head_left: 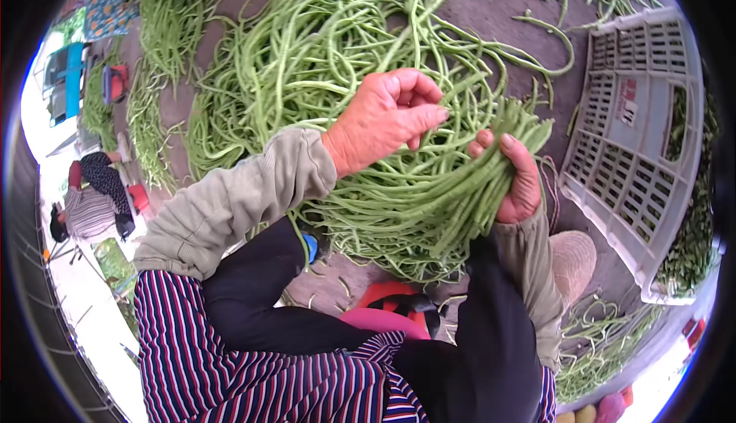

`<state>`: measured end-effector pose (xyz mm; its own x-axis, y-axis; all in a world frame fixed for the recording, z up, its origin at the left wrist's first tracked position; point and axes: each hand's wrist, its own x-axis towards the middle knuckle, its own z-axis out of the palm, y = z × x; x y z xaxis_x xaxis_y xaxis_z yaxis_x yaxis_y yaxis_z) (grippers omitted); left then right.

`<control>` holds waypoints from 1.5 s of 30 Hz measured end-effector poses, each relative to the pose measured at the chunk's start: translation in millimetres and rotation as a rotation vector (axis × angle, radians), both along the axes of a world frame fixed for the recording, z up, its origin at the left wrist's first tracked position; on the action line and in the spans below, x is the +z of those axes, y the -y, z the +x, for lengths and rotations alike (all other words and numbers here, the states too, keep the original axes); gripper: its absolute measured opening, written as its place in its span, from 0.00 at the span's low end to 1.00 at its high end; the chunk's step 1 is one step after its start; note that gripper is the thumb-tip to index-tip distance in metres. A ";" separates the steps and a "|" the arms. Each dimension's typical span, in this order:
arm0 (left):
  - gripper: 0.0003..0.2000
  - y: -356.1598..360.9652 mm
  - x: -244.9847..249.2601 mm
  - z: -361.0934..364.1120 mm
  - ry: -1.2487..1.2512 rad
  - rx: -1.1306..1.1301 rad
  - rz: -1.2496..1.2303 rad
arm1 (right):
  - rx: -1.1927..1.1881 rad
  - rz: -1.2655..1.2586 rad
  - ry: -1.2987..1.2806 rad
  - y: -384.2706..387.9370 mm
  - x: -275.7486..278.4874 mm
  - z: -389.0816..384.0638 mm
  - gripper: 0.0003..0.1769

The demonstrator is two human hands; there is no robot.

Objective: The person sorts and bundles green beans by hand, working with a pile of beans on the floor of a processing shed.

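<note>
A thick bunch of long green beans [437, 200] is gripped near its ends by my right hand [517, 174], the thumb and fingers wrapped round it. The bunch curves away to the left, over other beans. To its left, my left hand [391, 116] hangs above the large bean pile [307, 62], its fingers curled and the thumb near the fingertips. Whether something small is between those fingers cannot be made out. Loose beans lie tangled beneath and beyond both hands.
A white plastic crate [636, 116] stands on its side at the right, with a straw hat [571, 266] nearer me. More beans lie on the ground at the left, top right and lower right. Another person [90, 208] is at the far left. A red shoe [391, 296] is between my legs.
</note>
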<state>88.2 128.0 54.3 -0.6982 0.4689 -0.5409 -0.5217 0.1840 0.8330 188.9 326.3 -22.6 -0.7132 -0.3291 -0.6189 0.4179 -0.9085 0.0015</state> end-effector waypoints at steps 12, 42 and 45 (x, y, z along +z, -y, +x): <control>0.15 -41.1 -24.9 47.5 -0.591 -0.129 -0.103 | -0.038 0.020 0.013 4.0 0.9 1.3 0.15; 0.09 109.7 -90.9 -118.5 -0.971 -0.101 -1.040 | -0.194 0.036 -0.175 -23.5 5.2 -3.4 0.16; 0.09 117.8 -95.7 -144.0 -0.769 -0.263 -1.113 | -0.176 0.037 -0.183 -23.6 3.1 -1.7 0.16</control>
